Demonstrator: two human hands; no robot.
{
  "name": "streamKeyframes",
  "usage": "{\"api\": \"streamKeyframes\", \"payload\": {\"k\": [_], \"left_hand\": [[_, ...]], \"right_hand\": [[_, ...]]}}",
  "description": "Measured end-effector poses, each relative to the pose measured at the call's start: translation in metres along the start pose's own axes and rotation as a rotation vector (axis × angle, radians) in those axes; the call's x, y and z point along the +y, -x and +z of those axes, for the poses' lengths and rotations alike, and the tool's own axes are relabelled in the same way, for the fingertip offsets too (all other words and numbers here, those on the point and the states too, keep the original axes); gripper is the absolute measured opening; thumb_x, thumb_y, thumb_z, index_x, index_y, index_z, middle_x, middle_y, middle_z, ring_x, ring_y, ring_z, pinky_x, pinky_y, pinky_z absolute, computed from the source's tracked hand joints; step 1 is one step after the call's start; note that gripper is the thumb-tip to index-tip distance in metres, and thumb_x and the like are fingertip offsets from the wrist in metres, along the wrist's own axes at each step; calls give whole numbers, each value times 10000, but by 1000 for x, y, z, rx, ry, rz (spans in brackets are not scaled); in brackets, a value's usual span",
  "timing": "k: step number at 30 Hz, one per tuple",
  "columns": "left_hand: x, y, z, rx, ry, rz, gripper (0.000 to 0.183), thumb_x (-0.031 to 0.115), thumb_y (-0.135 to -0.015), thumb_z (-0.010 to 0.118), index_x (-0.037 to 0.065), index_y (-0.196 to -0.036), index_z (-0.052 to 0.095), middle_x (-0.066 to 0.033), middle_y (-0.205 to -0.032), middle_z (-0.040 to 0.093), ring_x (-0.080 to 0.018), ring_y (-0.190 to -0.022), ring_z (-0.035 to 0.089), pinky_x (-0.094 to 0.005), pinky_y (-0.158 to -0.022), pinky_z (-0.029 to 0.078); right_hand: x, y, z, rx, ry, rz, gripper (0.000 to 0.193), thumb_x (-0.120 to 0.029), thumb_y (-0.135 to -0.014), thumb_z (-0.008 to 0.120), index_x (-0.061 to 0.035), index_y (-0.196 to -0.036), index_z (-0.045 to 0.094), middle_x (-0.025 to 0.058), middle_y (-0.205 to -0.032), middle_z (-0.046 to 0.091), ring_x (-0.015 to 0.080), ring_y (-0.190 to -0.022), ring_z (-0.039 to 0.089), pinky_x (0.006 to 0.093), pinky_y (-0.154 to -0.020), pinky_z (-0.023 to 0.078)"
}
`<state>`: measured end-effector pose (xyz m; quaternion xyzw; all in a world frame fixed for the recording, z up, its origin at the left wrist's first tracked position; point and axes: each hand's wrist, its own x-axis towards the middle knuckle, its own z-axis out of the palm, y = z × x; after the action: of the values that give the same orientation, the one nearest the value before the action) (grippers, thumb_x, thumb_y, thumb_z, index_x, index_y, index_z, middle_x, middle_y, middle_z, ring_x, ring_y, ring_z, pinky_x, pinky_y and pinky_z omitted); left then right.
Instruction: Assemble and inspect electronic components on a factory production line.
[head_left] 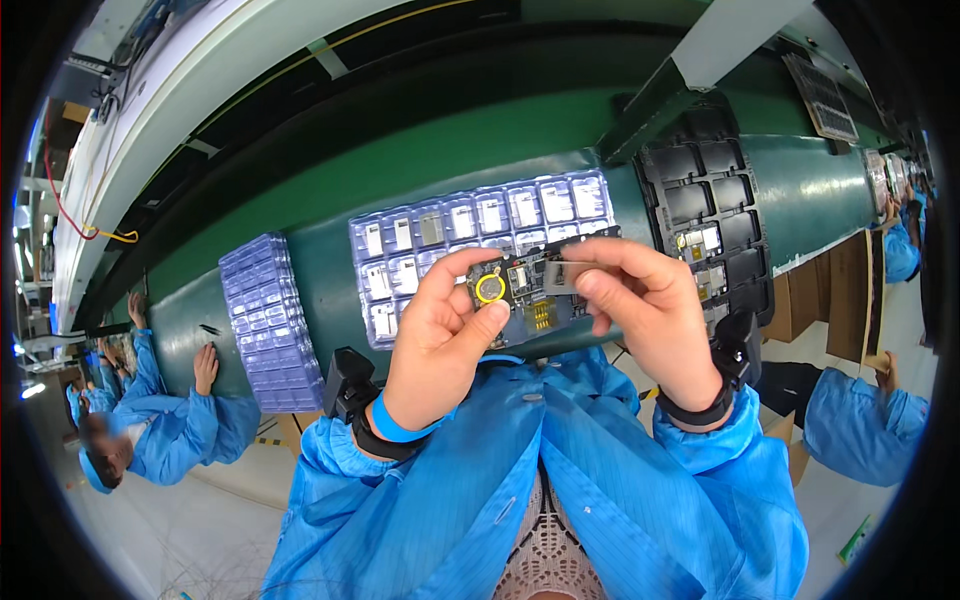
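My left hand (440, 345) grips a dark circuit board (518, 322) by its left end, thumb next to a round part ringed in yellow. A gold-coloured contact patch shows on the board's lower middle. My right hand (645, 305) is closed in a pinch at the board's right side. Between its thumb and forefinger is a small flat grey metal piece (560, 275), held over the board; whether it touches the board I cannot tell. Just beyond both hands lies a clear plastic tray (362, 325) with small white and silver parts in its pockets.
An empty-looking clear tray stack (265, 320) stands to the left on the green belt (180, 345). On the right is a black tray (690, 195) with several boards in it. A metal post (680, 85) rises behind. Co-workers sit at left (180, 430) and right (860, 425).
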<state>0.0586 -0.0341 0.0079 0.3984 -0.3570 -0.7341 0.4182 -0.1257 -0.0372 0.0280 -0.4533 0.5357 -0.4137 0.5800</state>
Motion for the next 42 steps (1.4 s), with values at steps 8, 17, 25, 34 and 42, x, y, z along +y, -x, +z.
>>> {"api": "streamKeyframes", "payload": {"k": [8, 17, 25, 34, 42], "left_hand": [[-6, -1, 9, -29, 14, 27, 374, -68, -842, 437, -8, -1200, 348, -110, -1067, 539, -124, -984, 515, -244, -836, 419], [-3, -2, 11, -32, 12, 14, 370, -69, -840, 437, -8, -1196, 352, -106, -1059, 539, -121, -977, 515, -241, -832, 419], [-3, -3, 8, -33, -17, 12, 365, -63, -840, 445, -8, -1190, 358, -103, -1054, 540, -114, -965, 517, -236, -824, 420], [-4, -7, 9, -33, -18, 15, 360, -67, -838, 445, -7, -1184, 365, -97, -1040, 544, -106, -949, 517, -226, -806, 422], [-5, -10, 10, -33, -8, 9, 373, -75, -834, 443, -13, -1192, 361, -85, -1036, 540, -91, -939, 505, -212, -794, 405]], "right_hand": [[11, -1, 2, 68, 27, 13, 149, -42, -758, 642, -10, -901, 614, 17, -687, 601, 24, -543, 490, 173, -433, 384], [12, -3, 5, 86, 76, -15, 125, -47, -743, 662, -1, -854, 626, 32, -681, 610, 40, -544, 515, 184, -438, 406], [12, -5, 6, 99, 74, -9, 118, -43, -742, 660, 3, -846, 627, 37, -675, 609, 41, -540, 513, 185, -433, 401], [15, -8, 5, 110, 102, -16, 111, -31, -741, 658, 8, -839, 625, 30, -651, 603, 47, -561, 522, 190, -483, 410], [15, -9, 4, 121, 112, -17, 101, -26, -737, 657, 8, -826, 622, 34, -656, 604, 49, -570, 526, 193, -506, 418]]}}
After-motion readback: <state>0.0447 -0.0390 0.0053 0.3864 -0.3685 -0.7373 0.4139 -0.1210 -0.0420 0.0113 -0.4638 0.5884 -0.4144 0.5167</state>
